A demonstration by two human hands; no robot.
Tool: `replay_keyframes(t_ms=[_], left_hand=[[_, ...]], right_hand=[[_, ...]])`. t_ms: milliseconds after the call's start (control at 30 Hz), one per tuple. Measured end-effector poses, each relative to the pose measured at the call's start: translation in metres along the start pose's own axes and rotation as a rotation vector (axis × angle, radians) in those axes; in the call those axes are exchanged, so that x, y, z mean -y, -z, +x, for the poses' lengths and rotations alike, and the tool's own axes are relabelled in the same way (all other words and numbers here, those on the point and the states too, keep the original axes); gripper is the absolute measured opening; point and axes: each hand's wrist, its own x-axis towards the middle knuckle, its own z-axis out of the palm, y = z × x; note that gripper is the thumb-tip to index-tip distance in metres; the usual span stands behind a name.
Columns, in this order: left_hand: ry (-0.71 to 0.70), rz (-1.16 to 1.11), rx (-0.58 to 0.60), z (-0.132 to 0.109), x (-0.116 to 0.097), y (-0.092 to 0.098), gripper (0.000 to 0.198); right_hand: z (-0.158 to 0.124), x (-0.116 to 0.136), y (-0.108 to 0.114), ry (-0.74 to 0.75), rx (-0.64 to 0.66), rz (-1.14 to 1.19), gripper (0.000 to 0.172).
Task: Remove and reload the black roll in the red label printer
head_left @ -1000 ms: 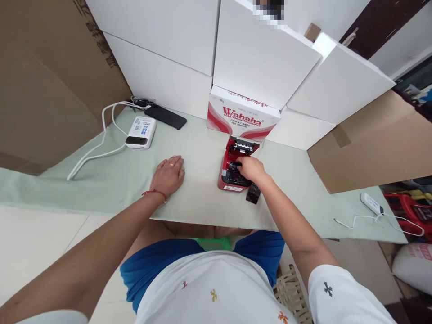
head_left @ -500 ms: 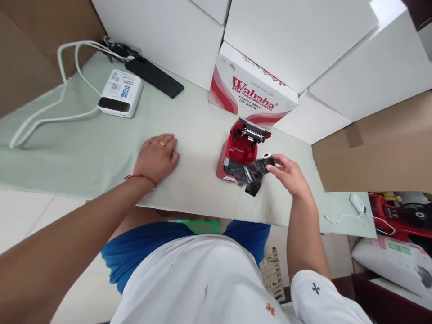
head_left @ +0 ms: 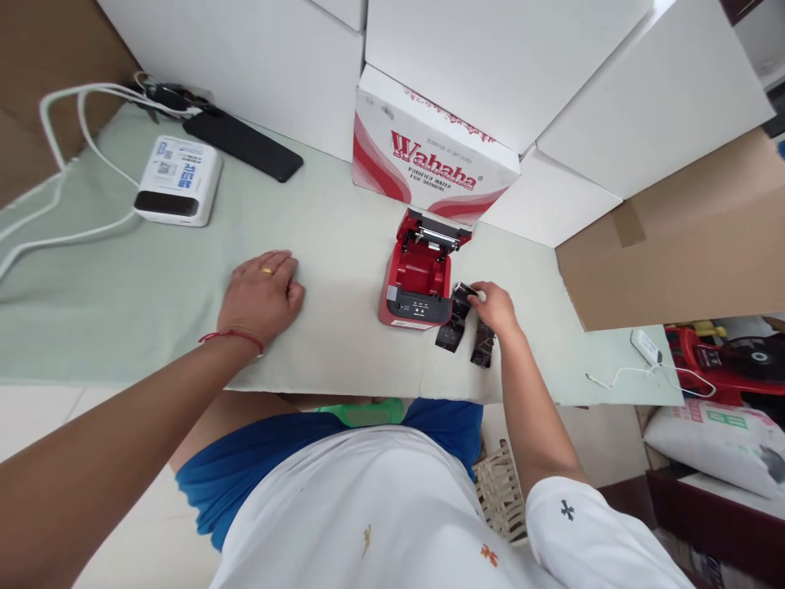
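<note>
Right hand (head_left: pixel 495 309) moved the black roll (head_left: pixel 460 295) from printer (head_left: pixel 420 276) to table (head_left: pixel 343 237).

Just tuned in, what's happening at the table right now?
A person sits at a cloth-covered table. Their right hand grips a black roll just right of a small red printer whose lid stands open; its bay looks empty. A second black piece lies beside the roll. Their left hand rests flat on the cloth, away from the printer.
</note>
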Motion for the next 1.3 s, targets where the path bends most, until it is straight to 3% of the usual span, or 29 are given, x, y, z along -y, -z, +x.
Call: replay_keyframes(t_ms=[167, 433, 633, 733, 800, 900, 1033, 1133, 1300], left_hand=[[-0.003, -0.022, -0.007, 0.000, 0.004, -0.003, 0.052], [0.009, -0.009, 0.001, 0.000, 0.003, -0.003, 0.053], [0.012, -0.036, 0.002, 0.001, 0.004, -0.004, 0.052], [0.017, -0.038, -0.005, 0.001, 0.005, -0.005, 0.051], [0.025, -0.050, -0.003, 0.000, 0.005, -0.005, 0.051], [0.040, -0.084, -0.001, 0.000, 0.004, -0.003, 0.053], [0.058, -0.099, 0.003, -0.001, 0.003, -0.003, 0.054], [0.050, -0.106, -0.002, -0.001, 0.004, -0.004, 0.055], [0.035, -0.099, -0.001, 0.000, 0.007, -0.006, 0.057]], right_hand=[[0.002, 0.025, -0.003, 0.028, 0.065, -0.119, 0.043], [-0.005, 0.025, 0.046, 0.051, 0.166, -0.372, 0.040], [0.006, 0.041, 0.030, 0.080, 0.240, -0.393, 0.035], [0.000, 0.038, 0.037, 0.119, 0.253, -0.347, 0.033], [-0.009, 0.029, 0.055, 0.160, 0.295, -0.225, 0.035], [-0.026, 0.014, 0.090, 0.236, 0.340, 0.195, 0.037], [-0.045, 0.021, 0.114, 0.337, 0.271, 0.595, 0.039], [-0.049, 0.048, 0.106, 0.418, 0.246, 0.605, 0.040], [-0.044, 0.098, 0.075, 0.473, 0.066, 0.185, 0.037]])
